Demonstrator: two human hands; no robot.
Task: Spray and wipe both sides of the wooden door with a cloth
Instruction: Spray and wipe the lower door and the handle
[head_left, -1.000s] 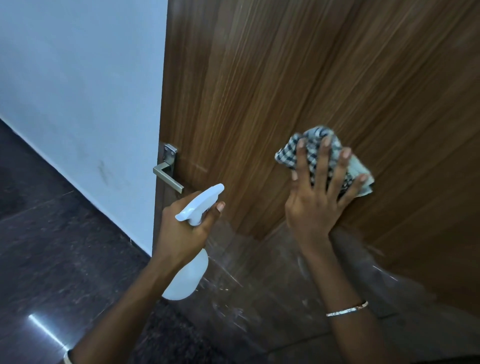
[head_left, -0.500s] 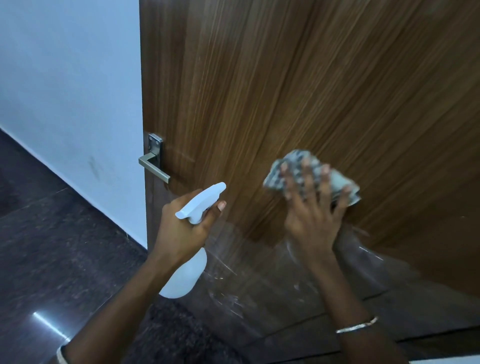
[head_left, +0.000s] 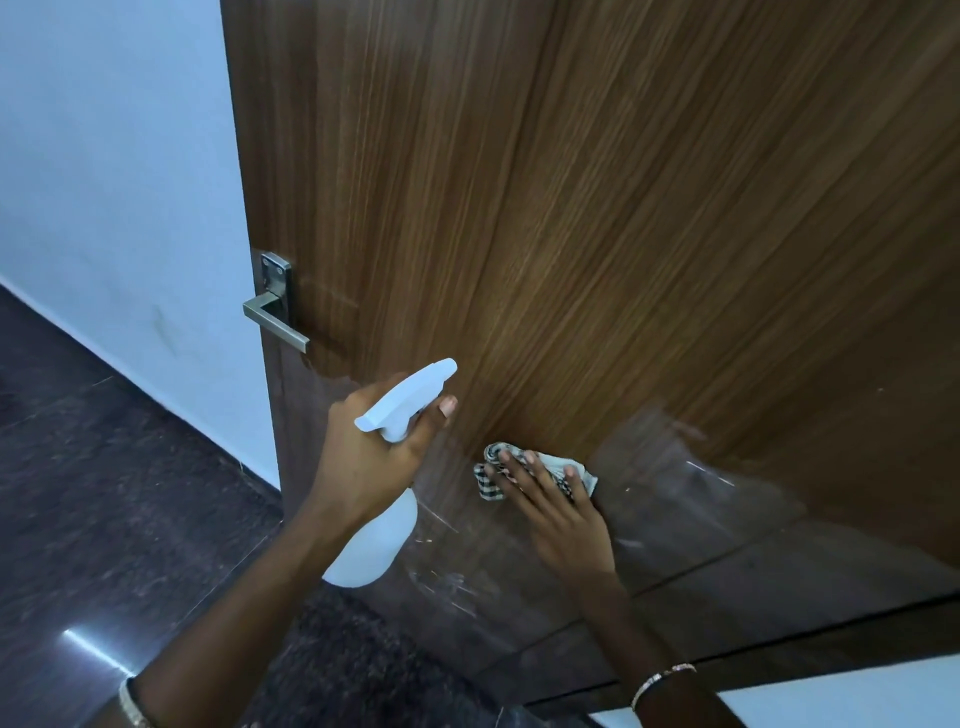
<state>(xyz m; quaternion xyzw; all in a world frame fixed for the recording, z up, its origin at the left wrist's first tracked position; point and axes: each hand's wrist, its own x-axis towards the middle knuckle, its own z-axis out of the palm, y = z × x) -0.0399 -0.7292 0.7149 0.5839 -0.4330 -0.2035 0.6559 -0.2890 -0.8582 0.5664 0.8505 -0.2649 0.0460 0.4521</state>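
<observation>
Head view: a wide-angle look downward at a wooden door (head_left: 597, 234), both hands working at its lower part.
Door: brown, with vertical grain; its glossy lower part mirrors the dark floor (head_left: 104, 493) and shows pale streaks and scratches.
Door handle (head_left: 275, 312): a silver lever on a plate at the door's left edge, above and left of the left hand.
Left hand (head_left: 369, 457): wrapped around the neck of a white spray bottle (head_left: 379, 540), fingers clamped on it, one fingertip lying beside the trigger under the nozzle; the nozzle points up and right toward the door.
Spray bottle: tilted, its rounded body hanging below the hand, close to the door surface; whether it touches cannot be told.
Right hand (head_left: 561, 514): flat, fingers spread apart, pressing a cloth against the door.
Cloth (head_left: 491, 467): checked black and white with a pale portion, bunched under the fingertips, on the lower door just right of the bottle's nozzle.
Wrists: a thin bracelet (head_left: 662, 680) on the right, a band (head_left: 132, 706) on the left.
Wall (head_left: 114, 208): white, left of the door.
</observation>
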